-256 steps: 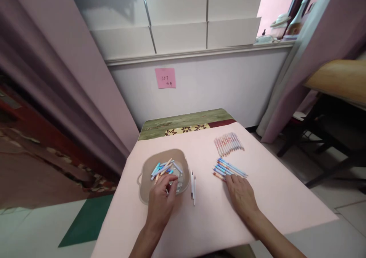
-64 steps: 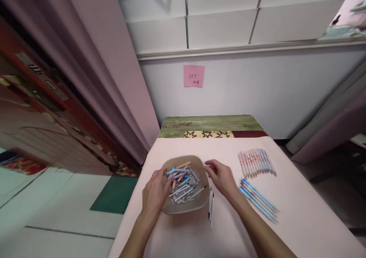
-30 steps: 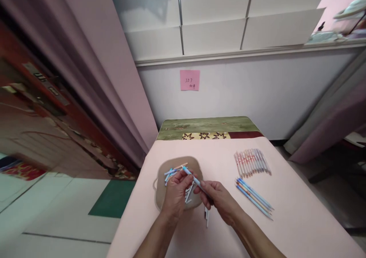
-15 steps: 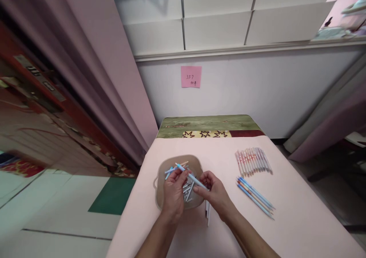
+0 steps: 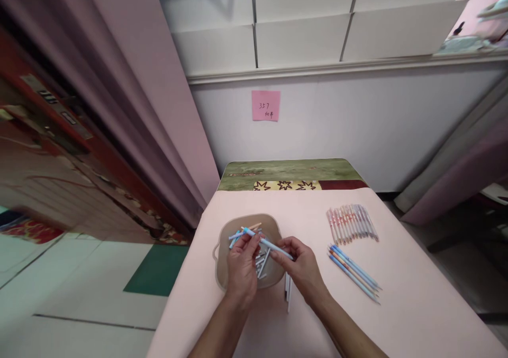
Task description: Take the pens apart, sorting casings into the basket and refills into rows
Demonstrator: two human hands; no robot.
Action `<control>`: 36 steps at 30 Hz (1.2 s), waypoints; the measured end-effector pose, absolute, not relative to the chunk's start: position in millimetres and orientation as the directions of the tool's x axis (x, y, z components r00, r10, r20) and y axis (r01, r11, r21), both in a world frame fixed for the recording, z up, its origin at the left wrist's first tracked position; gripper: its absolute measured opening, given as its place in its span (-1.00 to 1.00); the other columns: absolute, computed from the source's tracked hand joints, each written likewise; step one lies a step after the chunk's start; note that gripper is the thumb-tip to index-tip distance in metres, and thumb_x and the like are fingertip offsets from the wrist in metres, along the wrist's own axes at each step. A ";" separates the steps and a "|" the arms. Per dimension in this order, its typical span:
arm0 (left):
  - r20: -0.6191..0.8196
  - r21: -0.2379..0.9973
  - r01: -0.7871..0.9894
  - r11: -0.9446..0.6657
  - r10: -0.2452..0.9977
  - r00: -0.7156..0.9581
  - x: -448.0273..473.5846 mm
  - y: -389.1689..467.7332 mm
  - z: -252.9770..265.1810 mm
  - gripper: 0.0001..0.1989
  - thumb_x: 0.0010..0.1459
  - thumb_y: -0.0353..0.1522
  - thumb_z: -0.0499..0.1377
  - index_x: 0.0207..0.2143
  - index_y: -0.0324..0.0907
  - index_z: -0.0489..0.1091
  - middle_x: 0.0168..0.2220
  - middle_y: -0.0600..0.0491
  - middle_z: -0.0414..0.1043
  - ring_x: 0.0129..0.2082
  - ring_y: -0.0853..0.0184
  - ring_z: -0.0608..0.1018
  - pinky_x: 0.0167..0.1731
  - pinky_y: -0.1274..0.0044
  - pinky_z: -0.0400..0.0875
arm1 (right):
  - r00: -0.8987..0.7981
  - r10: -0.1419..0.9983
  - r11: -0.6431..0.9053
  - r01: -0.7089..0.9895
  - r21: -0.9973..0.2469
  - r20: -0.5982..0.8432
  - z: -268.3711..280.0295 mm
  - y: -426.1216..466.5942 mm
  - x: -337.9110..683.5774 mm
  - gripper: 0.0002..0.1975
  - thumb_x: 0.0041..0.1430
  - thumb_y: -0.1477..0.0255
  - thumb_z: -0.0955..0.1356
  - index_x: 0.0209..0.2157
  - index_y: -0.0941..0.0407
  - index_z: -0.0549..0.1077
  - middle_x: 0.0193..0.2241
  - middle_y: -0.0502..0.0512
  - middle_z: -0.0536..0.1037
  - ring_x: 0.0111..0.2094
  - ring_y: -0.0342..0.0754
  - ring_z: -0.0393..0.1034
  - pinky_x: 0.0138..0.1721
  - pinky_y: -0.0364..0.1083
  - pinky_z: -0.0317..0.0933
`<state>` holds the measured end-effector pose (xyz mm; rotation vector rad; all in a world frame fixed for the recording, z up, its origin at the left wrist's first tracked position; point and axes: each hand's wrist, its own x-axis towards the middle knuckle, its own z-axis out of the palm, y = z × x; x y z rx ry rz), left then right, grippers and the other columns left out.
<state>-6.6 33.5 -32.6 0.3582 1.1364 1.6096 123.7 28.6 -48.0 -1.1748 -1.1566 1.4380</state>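
Note:
A slim light-blue pen (image 5: 273, 247) slants over a beige basin (image 5: 227, 233), its upper-left end bright blue. My left hand (image 5: 243, 268) pinches it near that upper end. At the lower-right end, the thumb and fingers of my right hand (image 5: 300, 267) are closed on the barrel. Inside the basin lie loose white and grey slim pieces (image 5: 262, 265), along with blue and orange pen parts (image 5: 237, 236) near its far side. My hands partly cover the basin's contents. A few thin white and dark rods (image 5: 289, 294) lie on the table beside the basin, below my right wrist.
Several blue and orange pens (image 5: 353, 273) lie side by side on the pink tablecloth (image 5: 305, 209) at the right. Behind them is a row of clear-barrelled pens (image 5: 352, 224). A wall with a pink note (image 5: 265, 106) stands beyond the table.
The pen has turned slightly between my hands, and its right end sits a little flatter. My right fingers have shifted slightly along it. The pens on the table have not moved.

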 end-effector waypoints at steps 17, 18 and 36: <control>-0.015 0.988 0.145 0.052 0.968 -0.249 -57.1 12.5 -43.2 -0.79 -0.09 -0.28 0.33 -0.35 -0.17 0.56 -0.32 -0.03 0.56 -0.29 0.20 0.55 -0.26 0.44 0.41 | -0.092 0.993 0.088 0.187 -0.978 0.072 -41.7 35.5 144.5 -0.72 0.00 0.20 0.43 -0.33 0.12 0.55 -0.54 0.01 0.42 -0.54 -0.14 0.23 -0.50 -0.16 0.14; 0.031 0.970 0.241 0.023 0.976 -0.217 -60.2 10.5 -42.0 -0.82 -0.09 -0.30 0.33 -0.38 -0.15 0.57 -0.30 -0.03 0.56 -0.25 0.18 0.54 -0.22 0.44 0.39 | -0.102 0.989 0.126 0.209 -0.970 0.106 -38.2 35.3 143.6 -0.74 0.03 0.22 0.41 -0.33 0.12 0.55 -0.50 0.04 0.44 -0.52 -0.12 0.26 -0.47 -0.15 0.16; 0.175 0.435 0.899 0.052 0.974 -0.142 -98.5 37.0 -28.5 -0.71 0.08 -0.28 0.15 -0.13 -0.12 0.44 -0.27 -0.02 0.54 -0.27 0.18 0.54 -0.30 0.49 0.32 | -0.160 0.977 0.192 0.365 -0.911 0.142 -37.4 70.9 97.8 -0.79 0.13 0.31 0.32 -0.23 0.10 0.48 -0.43 0.05 0.56 -0.43 -0.06 0.42 -0.34 -0.12 0.26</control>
